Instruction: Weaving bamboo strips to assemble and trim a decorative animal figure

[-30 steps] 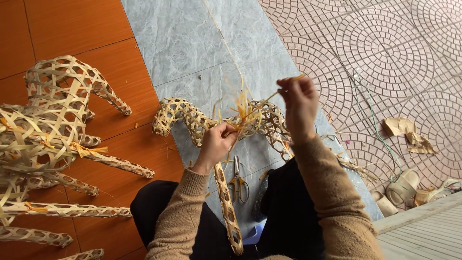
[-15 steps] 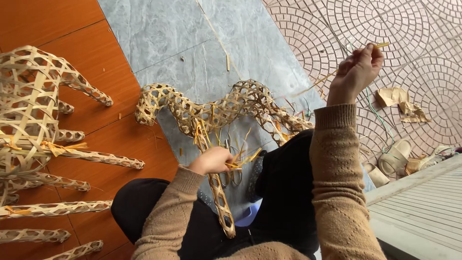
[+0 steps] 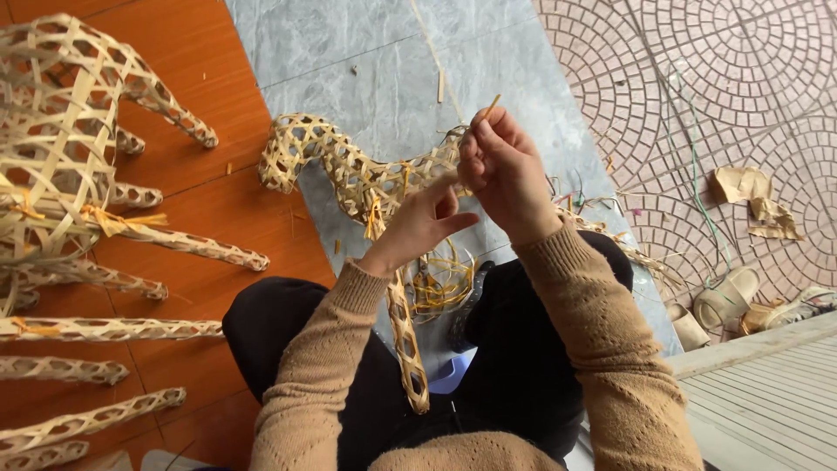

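I find no labels, signs or screens anywhere in my view. The only item resembling packaging is a piece of torn, crumpled tan wrapping paper (image 3: 755,199), which lies flat on the patterned paving to my far right, well apart from my hands.

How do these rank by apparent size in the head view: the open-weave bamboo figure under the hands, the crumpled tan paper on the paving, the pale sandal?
1. Open-weave bamboo figure, clearly largest.
2. Crumpled tan paper and pale sandal look alike; no ranking.
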